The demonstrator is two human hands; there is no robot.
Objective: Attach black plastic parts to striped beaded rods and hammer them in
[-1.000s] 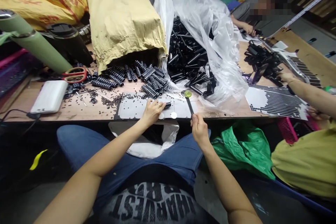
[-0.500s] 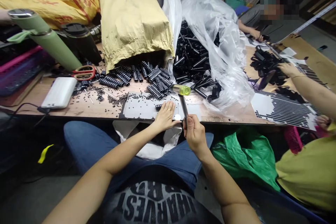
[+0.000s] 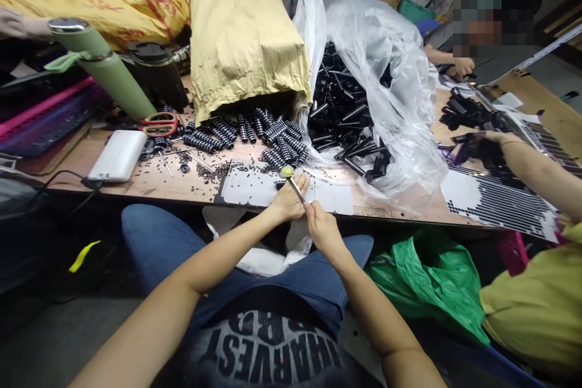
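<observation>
My right hand (image 3: 322, 228) grips the dark handle of a small hammer (image 3: 291, 179) with a yellow-green head; the head is down beside my left hand's fingertips. My left hand (image 3: 289, 198) rests at the table's near edge on a grey punched sheet (image 3: 248, 188), fingers curled over a small black part that is mostly hidden. Just beyond lie several black-and-white ribbed cylinders (image 3: 273, 136) spilling from a tan paper sack (image 3: 243, 42).
A clear plastic bag of black rods (image 3: 345, 109) sits right of the sack. Scissors (image 3: 157, 124), a white power bank (image 3: 119, 156) and a green flask (image 3: 102, 73) stand at left. A co-worker's arm (image 3: 531, 163) reaches over black parts at right. Another person sits at the far end of the table.
My right hand swung the hammer from the right, raised, then down to the left onto the spot by my left hand. My left hand shifted slightly right along the sheet.
</observation>
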